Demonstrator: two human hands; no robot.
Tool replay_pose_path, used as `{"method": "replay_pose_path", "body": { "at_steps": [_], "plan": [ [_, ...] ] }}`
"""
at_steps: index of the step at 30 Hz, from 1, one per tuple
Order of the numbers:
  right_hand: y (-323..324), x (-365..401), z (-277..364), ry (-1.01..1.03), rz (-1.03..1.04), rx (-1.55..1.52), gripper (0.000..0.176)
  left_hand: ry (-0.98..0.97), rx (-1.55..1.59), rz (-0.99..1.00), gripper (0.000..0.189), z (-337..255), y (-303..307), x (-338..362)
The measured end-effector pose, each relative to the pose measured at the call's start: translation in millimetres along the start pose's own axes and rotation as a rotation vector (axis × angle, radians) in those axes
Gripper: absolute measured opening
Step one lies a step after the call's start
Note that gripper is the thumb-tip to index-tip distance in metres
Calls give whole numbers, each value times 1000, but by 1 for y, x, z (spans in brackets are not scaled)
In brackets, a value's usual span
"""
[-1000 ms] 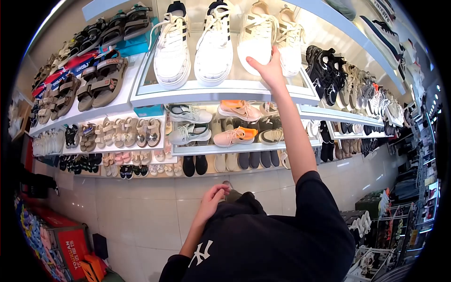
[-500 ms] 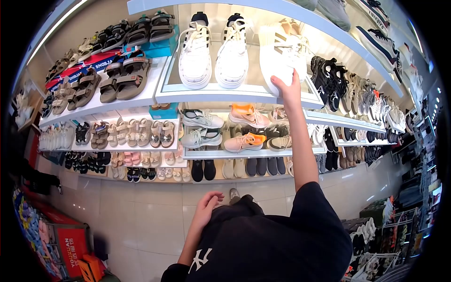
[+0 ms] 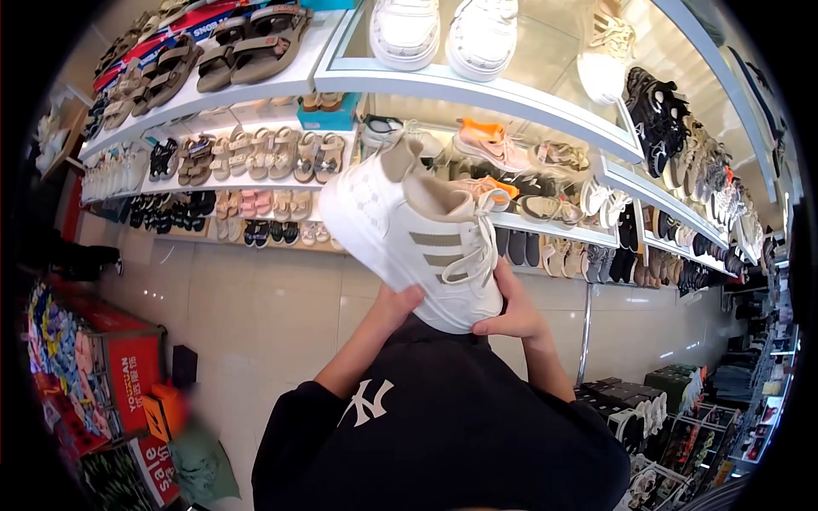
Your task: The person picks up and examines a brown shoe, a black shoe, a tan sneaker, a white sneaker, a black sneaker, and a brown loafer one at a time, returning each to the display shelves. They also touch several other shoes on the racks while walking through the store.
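A white sneaker [image 3: 417,234] with beige side stripes and cream laces is held up before my body, heel tilted to the upper left and toe down. My right hand [image 3: 517,312] grips it at the toe end, thumb and fingers on either side. My left hand [image 3: 394,308] is closed against the sole edge; its fingers are mostly hidden behind the shoe. A similar white sneaker [image 3: 603,72] stands on the upper shelf, at the right end, beyond my right hand.
White sneakers [image 3: 481,43] stand on the lit upper shelf [image 3: 477,95]. Sandals [image 3: 271,47] line the left shelves, and black shoes [image 3: 656,115] sit at the right. A red bin [image 3: 136,366] is at the lower left, with shoe racks [image 3: 682,426] at the lower right.
The white sneaker has come off the upper shelf in my right hand and down to my chest. My left hand has risen to hold it too. The view has turned lower.
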State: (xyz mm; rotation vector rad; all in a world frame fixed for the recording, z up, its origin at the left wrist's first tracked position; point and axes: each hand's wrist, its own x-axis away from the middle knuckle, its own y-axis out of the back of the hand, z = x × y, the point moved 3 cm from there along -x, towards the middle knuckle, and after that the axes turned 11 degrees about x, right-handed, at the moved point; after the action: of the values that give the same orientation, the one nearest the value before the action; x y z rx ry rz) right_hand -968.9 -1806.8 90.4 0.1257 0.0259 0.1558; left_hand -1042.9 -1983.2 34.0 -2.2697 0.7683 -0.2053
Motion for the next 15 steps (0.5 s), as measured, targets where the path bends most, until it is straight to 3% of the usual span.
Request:
{"method": "replay_pose_path", "body": {
  "at_steps": [2, 3, 4, 6, 7, 10, 11, 13, 15],
  "plan": [
    [-8, -6, 7, -80, 36, 140, 107, 41, 74, -63, 99, -2, 8, 9],
    [-5, -11, 6, 31, 32, 331, 87, -21, 67, -103, 96, -2, 15, 15],
    [-1, -19, 6, 31, 48, 316, 87, -86, 59, -139, 92, -3, 22, 19],
    [5, -33, 22, 186, -14, 573, 64, -114, 28, -178, 91, -13, 32, 27],
    [6, -38, 28, 116, -66, 541, 50, -106, -1, -190, 91, -20, 35, 32],
    [0, -52, 33, 140, -98, 225, 67, -62, -28, -210, 91, -30, 43, 48],
    [-4, -58, 37, 139, -98, 228, 67, -23, -24, -198, 92, -31, 44, 51],
    [-20, -70, 51, 360, 119, 578, 76, 2, 4, -194, 92, -22, 47, 61],
    [-35, -77, 45, 302, 229, 416, 80, 26, 48, -170, 93, -8, 52, 63]
  ]
}}
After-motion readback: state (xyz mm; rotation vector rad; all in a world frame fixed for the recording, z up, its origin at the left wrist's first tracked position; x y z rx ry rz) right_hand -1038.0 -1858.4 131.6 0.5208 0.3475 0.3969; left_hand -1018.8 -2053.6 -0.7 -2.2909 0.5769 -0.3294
